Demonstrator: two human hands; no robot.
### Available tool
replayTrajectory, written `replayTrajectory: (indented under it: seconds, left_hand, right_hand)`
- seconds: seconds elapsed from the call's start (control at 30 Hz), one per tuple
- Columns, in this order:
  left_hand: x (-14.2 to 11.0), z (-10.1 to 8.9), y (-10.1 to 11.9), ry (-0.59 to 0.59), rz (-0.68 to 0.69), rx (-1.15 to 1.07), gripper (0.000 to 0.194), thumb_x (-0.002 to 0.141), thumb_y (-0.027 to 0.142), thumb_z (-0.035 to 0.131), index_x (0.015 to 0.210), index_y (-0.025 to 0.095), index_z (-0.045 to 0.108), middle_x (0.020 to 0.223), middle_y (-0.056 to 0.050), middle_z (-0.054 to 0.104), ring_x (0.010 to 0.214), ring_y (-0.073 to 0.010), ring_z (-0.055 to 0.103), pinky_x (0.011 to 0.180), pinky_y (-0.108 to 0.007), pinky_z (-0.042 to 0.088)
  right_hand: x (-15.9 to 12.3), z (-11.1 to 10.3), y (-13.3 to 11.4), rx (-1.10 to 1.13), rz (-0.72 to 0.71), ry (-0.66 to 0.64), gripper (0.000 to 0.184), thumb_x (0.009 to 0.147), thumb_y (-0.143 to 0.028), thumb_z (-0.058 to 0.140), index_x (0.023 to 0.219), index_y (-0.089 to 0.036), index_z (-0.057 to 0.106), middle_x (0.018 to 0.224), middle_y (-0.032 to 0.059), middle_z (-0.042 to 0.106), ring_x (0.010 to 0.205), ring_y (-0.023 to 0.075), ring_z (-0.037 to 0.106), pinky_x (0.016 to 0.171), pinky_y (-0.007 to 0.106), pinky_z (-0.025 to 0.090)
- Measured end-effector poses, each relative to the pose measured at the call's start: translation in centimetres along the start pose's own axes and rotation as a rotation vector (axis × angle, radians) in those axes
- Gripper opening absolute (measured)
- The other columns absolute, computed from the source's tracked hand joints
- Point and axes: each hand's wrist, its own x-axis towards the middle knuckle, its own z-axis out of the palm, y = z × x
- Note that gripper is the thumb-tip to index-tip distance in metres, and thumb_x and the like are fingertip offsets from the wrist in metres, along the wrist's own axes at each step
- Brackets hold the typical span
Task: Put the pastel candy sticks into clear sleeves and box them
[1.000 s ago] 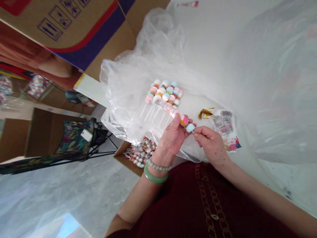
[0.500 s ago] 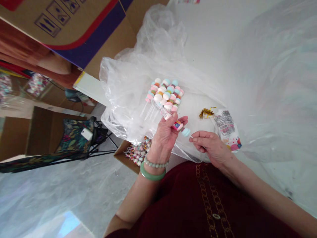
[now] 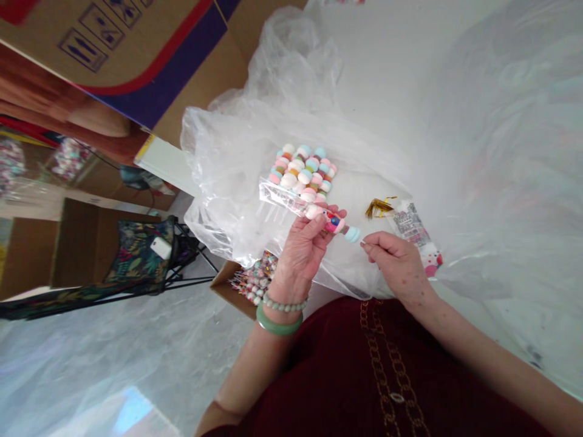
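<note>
My left hand (image 3: pixel 304 246) is closed around a candy skewer (image 3: pixel 339 226) with pink, red and pale blue pieces, held in a clear sleeve (image 3: pixel 282 197) that sticks out to the left. My right hand (image 3: pixel 395 264) is pinched at the skewer's stick end, just right of the blue piece. A row of several finished pastel candy skewers (image 3: pixel 303 171) lies on crumpled clear plastic sheeting (image 3: pixel 237 152) just beyond my left hand.
Gold twist ties (image 3: pixel 377 208) and a printed packet (image 3: pixel 414 227) lie right of the skewers. A cardboard box of more candy skewers (image 3: pixel 250 284) sits below the table edge. Large cardboard cartons (image 3: pixel 150 54) stand at upper left, a patterned bag on a stand (image 3: pixel 136 255) at left.
My left hand has turned the skewer and raised it slightly, and the clear sleeve now sticks out further to the left. My right hand has shifted a little right along the stick.
</note>
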Motion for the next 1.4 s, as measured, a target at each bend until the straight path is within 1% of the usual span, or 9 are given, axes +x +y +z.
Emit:
replayTrajectory:
  seconds: [0.13,0.2,0.3,0.47,0.67,0.77,1.0,1.23,1.4]
  left_hand:
    - [0.4,0.2,-0.7,0.078,0.075,-0.008,0.021,0.072,0.023,0.073,0.089,0.017,0.065,0.089,-0.003,0.070,0.089,-0.0207,0.068,0.085,-0.035,0.050]
    - [0.4,0.4,-0.9,0.101,0.095,0.012,0.022,0.071,0.024,0.074,0.089,0.017,0.064,0.088,-0.003,0.070,0.087,-0.0202,0.069,0.086,-0.035,0.050]
    - [0.2,0.8,-1.0,0.090,0.097,0.042,0.022,0.071,0.024,0.074,0.089,0.017,0.064,0.085,-0.003,0.070,0.084,-0.0189,0.069,0.088,-0.036,0.049]
    - [-0.1,0.9,-1.2,0.016,0.041,0.062,0.025,0.071,0.028,0.074,0.090,0.015,0.064,0.083,-0.003,0.070,0.082,-0.0185,0.069,0.084,-0.033,0.050]
    - [-0.9,1.9,-1.9,0.037,-0.058,0.075,0.028,0.069,0.030,0.076,0.088,0.015,0.064,0.079,-0.003,0.068,0.075,-0.0182,0.068,0.075,-0.030,0.051]
    - [-1.3,2.0,-1.9,0.013,-0.140,0.059,0.029,0.072,0.032,0.074,0.093,0.014,0.064,0.078,-0.005,0.068,0.080,-0.0214,0.068,0.076,-0.033,0.051]
    - [0.4,0.3,0.8,-0.189,-0.239,-0.174,0.047,0.071,0.046,0.072,0.108,0.020,0.060,0.113,-0.009,0.063,0.113,-0.0294,0.057,0.095,-0.046,0.044]
    - [0.8,2.7,1.5,-0.088,-0.063,-0.243,0.023,0.081,0.036,0.065,0.091,0.016,0.062,0.068,0.002,0.059,0.065,-0.0128,0.061,0.084,-0.036,0.049]
    - [-0.9,3.7,0.8,-0.097,-0.065,-0.293,0.023,0.082,0.038,0.063,0.082,0.015,0.059,0.062,0.003,0.053,0.058,-0.0112,0.056,0.074,-0.032,0.049]
  right_hand:
    - [-0.5,0.2,0.0,-0.203,-0.318,0.019,0.016,0.081,-0.023,0.050,0.070,-0.020,0.061,0.063,0.0011,0.061,0.061,0.0149,0.055,0.059,0.028,0.041]
    - [-0.6,0.3,0.0,-0.235,-0.365,-0.005,0.015,0.081,-0.023,0.051,0.071,-0.020,0.061,0.066,0.0024,0.063,0.065,0.0159,0.057,0.061,0.028,0.043]
    - [-0.5,0.3,0.2,-0.073,-0.178,-0.131,0.012,0.080,-0.024,0.053,0.073,-0.020,0.062,0.062,0.0007,0.061,0.059,0.0142,0.054,0.056,0.027,0.042]
    - [0.0,0.1,1.0,0.590,0.310,-0.384,0.013,0.077,-0.030,0.059,0.078,-0.018,0.062,0.050,-0.0052,0.052,0.038,0.0065,0.035,0.038,0.021,0.025]
    - [0.4,0.3,0.1,1.004,0.560,-0.596,0.014,0.070,-0.026,0.067,0.076,-0.016,0.060,0.048,-0.0078,0.046,0.034,0.0017,0.025,0.037,0.018,0.015]
    - [0.5,0.6,-0.4,1.054,0.591,-0.598,0.015,0.069,-0.025,0.067,0.075,-0.016,0.058,0.048,-0.0088,0.045,0.034,0.0011,0.021,0.036,0.018,0.012]
    - [0.6,-0.1,-0.2,1.072,0.596,-0.626,0.015,0.071,-0.025,0.067,0.077,-0.015,0.059,0.047,-0.0099,0.043,0.033,-0.0001,0.017,0.036,0.018,0.008]
    - [0.8,-0.5,-1.1,1.023,0.572,-0.686,0.016,0.071,-0.027,0.068,0.075,-0.015,0.059,0.046,-0.0103,0.040,0.031,-0.0001,0.015,0.033,0.017,0.008]
    - [-0.1,0.0,-2.9,0.869,0.444,-0.497,0.020,0.068,-0.031,0.070,0.072,-0.016,0.058,0.043,-0.0098,0.040,0.032,0.0009,0.016,0.035,0.018,0.007]
